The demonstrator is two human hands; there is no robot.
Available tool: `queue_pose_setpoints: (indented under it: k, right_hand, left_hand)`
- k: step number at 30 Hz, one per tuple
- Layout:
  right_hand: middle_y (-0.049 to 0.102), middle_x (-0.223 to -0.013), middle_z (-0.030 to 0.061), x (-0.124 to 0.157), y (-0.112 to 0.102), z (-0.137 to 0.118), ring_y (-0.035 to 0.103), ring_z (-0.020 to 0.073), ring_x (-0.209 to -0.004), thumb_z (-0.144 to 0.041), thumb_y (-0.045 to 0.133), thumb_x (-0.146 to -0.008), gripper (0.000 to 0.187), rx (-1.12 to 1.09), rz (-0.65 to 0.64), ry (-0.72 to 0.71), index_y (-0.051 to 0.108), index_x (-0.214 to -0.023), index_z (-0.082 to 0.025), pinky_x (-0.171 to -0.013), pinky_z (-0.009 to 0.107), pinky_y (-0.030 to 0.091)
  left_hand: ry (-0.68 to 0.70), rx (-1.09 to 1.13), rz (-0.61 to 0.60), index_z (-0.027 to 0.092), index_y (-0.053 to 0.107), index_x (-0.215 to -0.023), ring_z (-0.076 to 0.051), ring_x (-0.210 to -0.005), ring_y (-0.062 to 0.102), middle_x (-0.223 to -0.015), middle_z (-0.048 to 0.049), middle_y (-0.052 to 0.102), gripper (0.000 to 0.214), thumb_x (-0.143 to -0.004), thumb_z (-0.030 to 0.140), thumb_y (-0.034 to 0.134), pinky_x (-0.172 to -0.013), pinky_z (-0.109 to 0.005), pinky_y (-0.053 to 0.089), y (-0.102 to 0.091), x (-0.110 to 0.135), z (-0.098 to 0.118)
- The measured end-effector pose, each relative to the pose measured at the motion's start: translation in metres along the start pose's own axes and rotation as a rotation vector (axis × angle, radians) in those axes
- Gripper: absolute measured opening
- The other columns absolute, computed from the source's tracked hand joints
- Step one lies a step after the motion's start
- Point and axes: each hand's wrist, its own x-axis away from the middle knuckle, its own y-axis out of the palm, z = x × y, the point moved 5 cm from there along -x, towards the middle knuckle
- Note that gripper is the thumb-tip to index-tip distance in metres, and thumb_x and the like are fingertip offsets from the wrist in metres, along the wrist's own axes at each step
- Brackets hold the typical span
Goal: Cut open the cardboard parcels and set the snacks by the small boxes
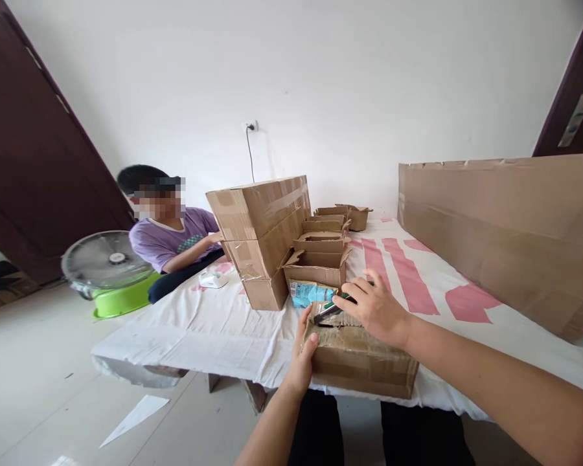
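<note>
A taped brown cardboard box (pixel 364 369) lies at the table's near edge in front of me. My left hand (pixel 302 356) grips its left end, thumb on the near side and fingers over the top corner. Above the box's top, my right hand (pixel 369 301) is closed around a dark utility knife (pixel 328 312) with some green on it. The knife tip is at the top flaps near the left end, where a dark slit shows along the seam. Just behind the box lies a blue printed packet (pixel 313 294), partly hidden by my right hand.
Open cardboard boxes (pixel 320 259) stand in a row behind the packet. Stacked closed boxes (pixel 267 249) rise left of them, and a long carton (pixel 495 233) stands at right. A person (pixel 175 226) sits at left beside a fan (pixel 114 259) and a white object (pixel 213 279).
</note>
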Motion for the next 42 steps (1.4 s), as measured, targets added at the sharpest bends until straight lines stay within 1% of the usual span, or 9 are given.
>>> queue_pose_setpoints:
  k: [4,9,13,17,24,28,36,39,42]
  right_hand:
    - [0.067,-0.095,0.0047,0.022,-0.018,0.012,0.055,0.0207,-0.093,-0.004,0.039,-0.090,0.036,0.028,-0.049,-0.063,0.067,-0.100,-0.025,-0.100,0.050,0.029]
    - [0.069,-0.099,0.0025,0.066,-0.058,0.050,0.056,0.0197,-0.097,0.000,0.031,-0.090,0.047,-0.033,-0.134,0.017,0.066,-0.102,-0.029,-0.103,0.053,0.029]
    - [0.069,-0.100,0.0035,0.092,-0.073,0.066,0.057,0.0207,-0.099,0.002,0.031,-0.088,0.049,0.022,-0.169,0.035,0.065,-0.107,-0.029,-0.103,0.055,0.028]
    - [0.070,-0.101,0.0028,0.095,-0.072,0.066,0.057,0.0193,-0.097,-0.001,0.030,-0.090,0.048,0.033,-0.180,0.053,0.064,-0.107,-0.029,-0.103,0.053,0.029]
    - [0.068,-0.094,0.0024,0.080,-0.073,0.060,0.058,0.0173,-0.091,0.002,0.033,-0.088,0.047,0.016,-0.149,0.017,0.068,-0.098,-0.028,-0.100,0.048,0.033]
    - [0.068,-0.097,0.0016,0.088,-0.077,0.067,0.058,0.0182,-0.096,0.003,0.033,-0.087,0.050,-0.032,-0.142,0.051,0.065,-0.104,-0.030,-0.103,0.050,0.029]
    - [0.068,-0.100,0.0021,0.111,-0.082,0.088,0.058,0.0202,-0.099,0.001,0.030,-0.087,0.050,0.049,-0.188,0.064,0.064,-0.106,-0.032,-0.101,0.050,0.030]
    - [0.067,-0.103,0.0050,0.133,-0.074,0.108,0.059,0.0222,-0.099,-0.003,0.036,-0.087,0.043,0.061,-0.152,0.189,0.062,-0.109,-0.028,-0.097,0.048,0.033]
    - [0.067,-0.110,0.0091,0.176,-0.047,0.127,0.060,0.0259,-0.100,-0.013,0.043,-0.087,0.036,-0.002,-0.192,0.480,0.060,-0.116,-0.024,-0.088,0.045,0.040]
  left_hand:
    - [-0.022,-0.002,-0.009,0.022,0.037,-0.143,-0.029,-0.141,0.031,-0.152,-0.0089,0.039,0.065,-0.087,0.054,0.048,-0.116,-0.047,0.025,0.001,-0.001,0.000]
    - [-0.021,-0.032,0.030,0.023,0.040,-0.142,-0.030,-0.140,0.033,-0.150,-0.0082,0.042,0.065,-0.086,0.053,0.049,-0.116,-0.049,0.026,0.000,0.000,0.002]
    - [-0.035,-0.031,0.024,0.025,0.040,-0.142,-0.030,-0.140,0.034,-0.150,-0.0069,0.042,0.064,-0.086,0.054,0.049,-0.116,-0.050,0.026,0.000,0.000,-0.001]
    - [-0.038,-0.062,0.013,0.026,0.039,-0.143,-0.029,-0.141,0.031,-0.152,-0.0054,0.039,0.063,-0.087,0.055,0.046,-0.118,-0.049,0.023,-0.001,0.000,-0.001]
    - [-0.035,-0.057,0.012,0.025,0.039,-0.143,-0.030,-0.142,0.030,-0.152,-0.0052,0.040,0.064,-0.087,0.055,0.046,-0.116,-0.048,0.029,-0.001,0.000,0.001]
    - [-0.033,-0.005,-0.005,0.029,0.039,-0.143,-0.029,-0.142,0.030,-0.153,-0.0032,0.038,0.060,-0.088,0.051,0.048,-0.116,-0.047,0.029,0.000,0.001,0.000]
    - [-0.054,-0.011,-0.018,0.029,0.039,-0.143,-0.029,-0.143,0.028,-0.153,-0.0033,0.038,0.059,-0.089,0.051,0.046,-0.119,-0.050,0.020,-0.002,0.002,-0.009]
    - [-0.054,-0.010,-0.022,0.030,0.038,-0.144,-0.029,-0.142,0.030,-0.153,-0.0027,0.038,0.059,-0.089,0.052,0.045,-0.118,-0.049,0.022,-0.001,0.001,-0.007]
    - [-0.055,-0.022,-0.007,0.028,0.038,-0.144,-0.029,-0.142,0.030,-0.153,-0.0035,0.038,0.061,-0.088,0.053,0.045,-0.118,-0.048,0.023,-0.001,0.001,-0.007]
